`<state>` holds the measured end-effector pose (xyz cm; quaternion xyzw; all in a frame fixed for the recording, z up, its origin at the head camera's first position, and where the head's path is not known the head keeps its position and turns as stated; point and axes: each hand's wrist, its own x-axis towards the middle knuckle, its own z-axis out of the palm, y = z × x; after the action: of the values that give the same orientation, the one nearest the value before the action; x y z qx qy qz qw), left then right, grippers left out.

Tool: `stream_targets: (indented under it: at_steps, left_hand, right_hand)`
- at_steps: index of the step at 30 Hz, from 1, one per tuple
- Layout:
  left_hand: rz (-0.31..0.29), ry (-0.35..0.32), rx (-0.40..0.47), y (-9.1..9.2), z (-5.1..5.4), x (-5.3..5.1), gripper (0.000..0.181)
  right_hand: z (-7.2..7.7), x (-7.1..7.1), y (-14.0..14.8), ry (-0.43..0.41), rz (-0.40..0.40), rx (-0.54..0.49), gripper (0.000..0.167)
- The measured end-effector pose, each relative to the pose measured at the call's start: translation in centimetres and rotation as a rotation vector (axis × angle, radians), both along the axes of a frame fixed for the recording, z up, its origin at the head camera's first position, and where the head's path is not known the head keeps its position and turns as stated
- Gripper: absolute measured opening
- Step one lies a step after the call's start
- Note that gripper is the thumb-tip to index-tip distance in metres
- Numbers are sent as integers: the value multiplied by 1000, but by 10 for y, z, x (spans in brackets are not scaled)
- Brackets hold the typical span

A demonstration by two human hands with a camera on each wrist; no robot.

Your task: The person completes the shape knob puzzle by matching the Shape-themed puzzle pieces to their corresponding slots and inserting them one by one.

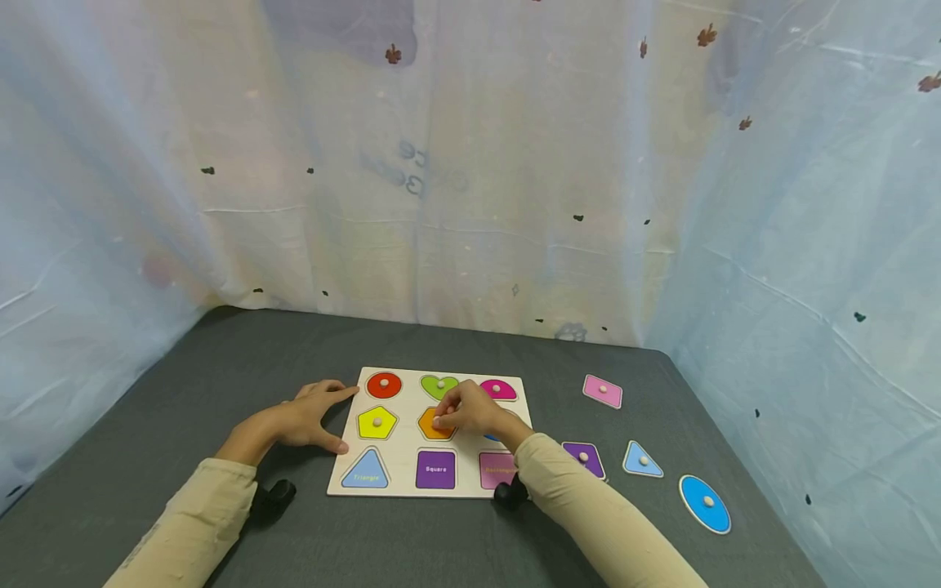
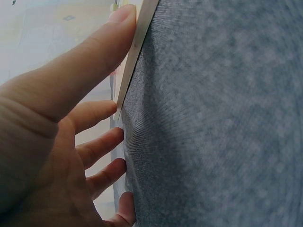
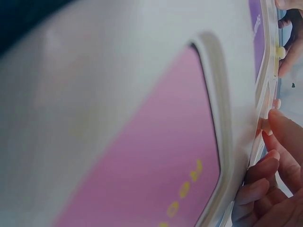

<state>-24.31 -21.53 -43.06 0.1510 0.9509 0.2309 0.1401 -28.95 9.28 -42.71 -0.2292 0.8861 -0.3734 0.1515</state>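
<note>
Well, one pale puzzle board (image 1: 406, 400) lies on the dark grey cloth (image 1: 331, 539), and a person in beige sleeves has both hands at it. The right hand (image 1: 474, 408) has a narrow pinch on the knob of the orange hexagon (image 1: 429, 426), which sits at its place in the middle of the board. The left hand (image 1: 309, 415) is spread wide, thumb and forefinger touching the board's left edge, gripping nothing.

I count four other knobbed pieces on the board: a red circle (image 1: 376, 389), a green heart (image 1: 432, 387) and a magenta semicircle (image 1: 501, 395) along the far row, and a yellow pentagon (image 1: 369, 426) left of the hexagon. Along the near row are three recesses, for triangle, square and rectangle.

Four loose pieces lie to the right: a pink rectangle (image 1: 595, 389) farthest, then a purple square (image 1: 577, 452), a light blue triangle (image 1: 634, 461) and, nearest, a blue oval (image 1: 697, 502).
</note>
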Motion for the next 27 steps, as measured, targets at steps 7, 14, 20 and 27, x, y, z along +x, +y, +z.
stream_targets:
  at_steps: [7,14,20,27]
  left_hand:
    - [2,-1,8,1,2,0,108]
    - [12,-6,-9,2,2,-1,108]
    - [11,0,-15,2,2,0,108]
    - [15,-6,-19,2,4,0,108]
  right_hand:
    - [2,0,1,-15,4,-1,10]
    - [4,-2,4,3,26,-11,11]
    - [8,-1,7,27,29,-16,13]
    - [10,1,15,38,32,-9,16]
